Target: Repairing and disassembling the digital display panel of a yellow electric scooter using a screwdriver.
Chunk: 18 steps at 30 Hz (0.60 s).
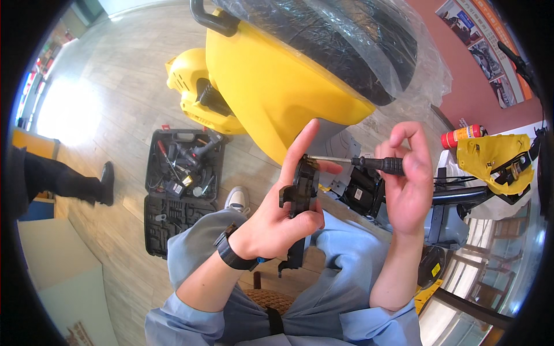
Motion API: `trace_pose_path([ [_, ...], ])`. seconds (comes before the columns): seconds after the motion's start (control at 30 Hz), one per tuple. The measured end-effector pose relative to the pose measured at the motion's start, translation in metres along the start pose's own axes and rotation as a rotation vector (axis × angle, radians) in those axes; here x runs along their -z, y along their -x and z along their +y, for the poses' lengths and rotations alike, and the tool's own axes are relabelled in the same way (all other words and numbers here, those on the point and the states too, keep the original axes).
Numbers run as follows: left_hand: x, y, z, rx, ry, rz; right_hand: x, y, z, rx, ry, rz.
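Observation:
My left hand point(276, 224) grips a black plastic part point(304, 183) with a curved, hooked outline, its index finger stretched out past it. A longer black piece point(295, 254) hangs below that hand; whether the two are joined is hidden. In my right hand point(412, 193) is a screwdriver point(378, 165) with a black handle, pinched near the handle's end. Its thin metal shaft lies level and points left, the tip meeting the upper edge of the black part. Whether a screw sits there is too small to tell.
Ahead stands a large yellow body panel point(259, 75) beside a plastic-wrapped black seat point(369, 40). An opened toolbox point(183, 167) lies on the floor to the left. A person's leg point(69, 177) shows at far left. At right are a red fire extinguisher point(461, 136) and a partly stripped yellow vehicle front point(490, 161).

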<state>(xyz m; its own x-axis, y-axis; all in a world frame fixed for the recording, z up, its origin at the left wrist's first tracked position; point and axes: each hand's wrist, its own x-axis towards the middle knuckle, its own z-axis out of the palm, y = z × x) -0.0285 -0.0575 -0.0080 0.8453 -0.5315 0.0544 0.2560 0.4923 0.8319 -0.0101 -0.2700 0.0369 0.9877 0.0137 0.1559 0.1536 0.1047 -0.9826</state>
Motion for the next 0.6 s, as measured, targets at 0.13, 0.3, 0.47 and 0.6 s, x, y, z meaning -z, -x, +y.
trace_pose_path([
  [0.13, 0.001, 0.000, 0.002, 0.002, -0.022, -0.010, -0.003, 0.007, -0.005, -0.132, 0.033, 0.140],
  [0.3, 0.001, -0.001, 0.002, -0.005, 0.000, 0.004, -0.004, 0.002, 0.002, 0.015, 0.130, 0.069],
  [0.47, 0.001, 0.000, 0.000, -0.013, -0.071, -0.027, -0.004, 0.002, 0.006, 0.124, 0.053, 0.055],
  [0.6, -0.001, 0.001, -0.002, 0.014, -0.061, -0.058, -0.005, 0.003, 0.004, 0.124, -0.068, 0.187],
])
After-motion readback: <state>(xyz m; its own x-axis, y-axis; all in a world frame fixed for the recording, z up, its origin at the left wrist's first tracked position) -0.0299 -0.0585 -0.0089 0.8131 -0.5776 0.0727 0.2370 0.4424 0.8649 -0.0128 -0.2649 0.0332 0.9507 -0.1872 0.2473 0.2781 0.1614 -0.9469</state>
